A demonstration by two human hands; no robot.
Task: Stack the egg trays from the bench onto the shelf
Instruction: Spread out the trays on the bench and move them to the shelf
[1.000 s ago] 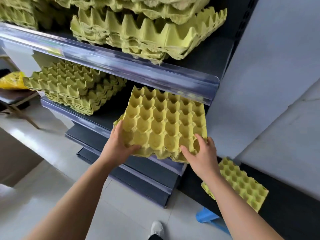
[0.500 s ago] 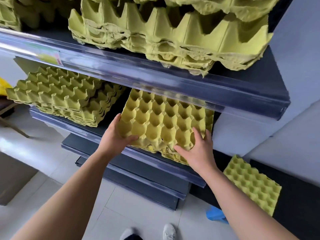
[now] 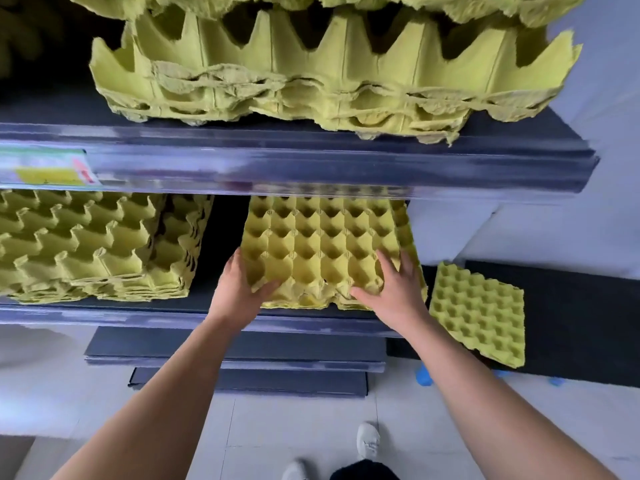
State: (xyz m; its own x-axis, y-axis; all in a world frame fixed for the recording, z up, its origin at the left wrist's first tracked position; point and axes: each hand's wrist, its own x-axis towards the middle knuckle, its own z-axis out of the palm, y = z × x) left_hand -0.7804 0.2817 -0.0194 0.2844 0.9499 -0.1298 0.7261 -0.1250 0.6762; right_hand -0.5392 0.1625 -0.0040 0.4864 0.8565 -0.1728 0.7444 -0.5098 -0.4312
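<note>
Far left, a label (image 3: 48, 168) on the upper shelf rail (image 3: 311, 168) is blurred and unreadable. Below it, the left stack (image 3: 93, 244) sits on the middle shelf (image 3: 138, 315), cut off by the frame edge. Left hand (image 3: 239, 289) grips the tray (image 3: 322, 244) at its near-left corner: thumb on top in a cup, fingers along the side, tips partly hidden. The tray lies cups-up on the middle shelf on a few trays whose edges show beneath; count not readable. Its far edge is hidden behind the rail. Above, the top stack (image 3: 329, 71) is cropped at the top. Right hand (image 3: 394, 289) lies flat on the tray's near-right corner, fingers spread and straight. One shoe (image 3: 369, 441) shows below. Right, a spare tray (image 3: 478, 313) rests on the dark tabletop (image 3: 571, 323), apart from the shelf.
</note>
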